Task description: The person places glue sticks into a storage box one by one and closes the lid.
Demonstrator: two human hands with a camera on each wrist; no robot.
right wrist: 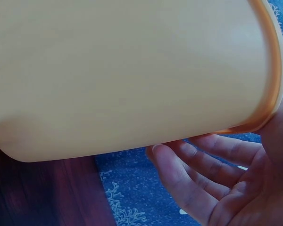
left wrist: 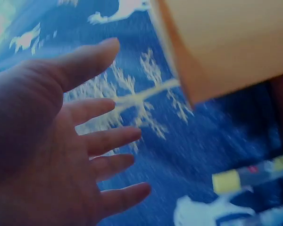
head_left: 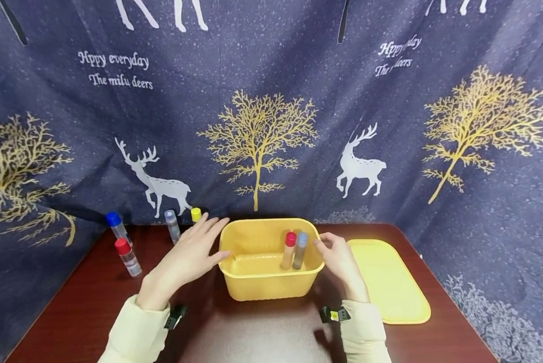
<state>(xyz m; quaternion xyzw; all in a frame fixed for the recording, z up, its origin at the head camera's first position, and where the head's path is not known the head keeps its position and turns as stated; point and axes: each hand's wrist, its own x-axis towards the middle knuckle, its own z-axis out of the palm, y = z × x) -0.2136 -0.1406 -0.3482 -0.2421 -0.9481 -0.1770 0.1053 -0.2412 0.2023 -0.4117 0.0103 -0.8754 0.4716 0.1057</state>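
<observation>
A yellow plastic box point(head_left: 266, 288) stands on the table between both hands. Inside it, toward the right end, a red-capped bottle point(head_left: 288, 252) and a light-blue-capped bottle point(head_left: 300, 251) stand upright side by side. My left hand point(head_left: 194, 252) hovers by the box's left end, fingers spread and holding nothing; the left wrist view shows its fingers point(left wrist: 115, 141) apart from the box wall point(left wrist: 226, 47). At the right end, my right hand point(head_left: 341, 259) grips the rim, with its fingers point(right wrist: 174, 179) along the outside of the wall point(right wrist: 132, 84).
A yellow lid point(head_left: 389, 282) lies flat on the right of the table. At the left stand a blue-capped bottle point(head_left: 118, 227), a red-capped bottle point(head_left: 128, 258), a grey-capped bottle point(head_left: 173, 228) and a yellow-capped bottle point(head_left: 196, 215), partly behind my left hand. A blue patterned cloth point(head_left: 271, 65) hangs behind the table.
</observation>
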